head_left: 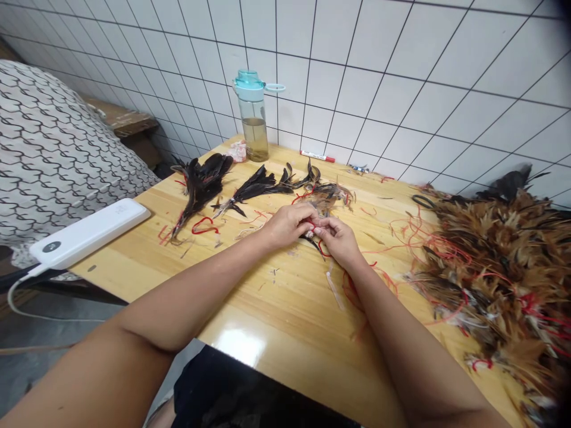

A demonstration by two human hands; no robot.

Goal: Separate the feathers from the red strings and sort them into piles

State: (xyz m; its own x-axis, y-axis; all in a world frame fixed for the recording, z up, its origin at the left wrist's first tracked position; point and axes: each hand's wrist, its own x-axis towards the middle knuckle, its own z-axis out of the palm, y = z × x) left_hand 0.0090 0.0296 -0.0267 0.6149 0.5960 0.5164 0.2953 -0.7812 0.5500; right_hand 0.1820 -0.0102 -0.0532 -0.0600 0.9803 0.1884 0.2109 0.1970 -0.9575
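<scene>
My left hand pinches the tied end of a small feather bundle, whose brown and grey tips point away from me. Close against it, my right hand has its thumb and fingers pressed together on red string at the bundle's base. The fingers partly hide the binding. Black feather bundles lie beyond my left hand: a large one at the left and a thinner one nearer. A loop of red cord rests left of my hands.
A big pile of brown feather bundles covers the right side, with tangled red string beside it. At the back stand a water bottle and a red-and-white marker. A white power bank sits at the left edge.
</scene>
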